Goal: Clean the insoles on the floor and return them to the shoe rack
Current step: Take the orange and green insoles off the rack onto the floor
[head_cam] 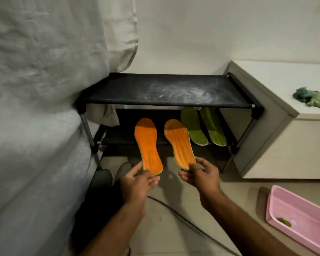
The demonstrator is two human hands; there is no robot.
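I hold two orange insoles in front of a black two-shelf shoe rack (166, 106). My left hand (137, 183) pinches the heel of the left orange insole (147, 145). My right hand (201, 177) pinches the heel of the right orange insole (179, 143). Both toes point toward the lower shelf. Two green insoles (193, 126) (213, 127) lie side by side on the right of the lower shelf. The top shelf is dusty and bears nothing.
A bed with pale bedding (35, 108) fills the left. A white cabinet (277, 135) stands right of the rack with a green-blue cloth (310, 97) on top. A pink basin (299, 217) sits on the floor at right. A grey cable (183, 220) crosses the floor. Dark shoes (103, 179) lie by the rack's leg.
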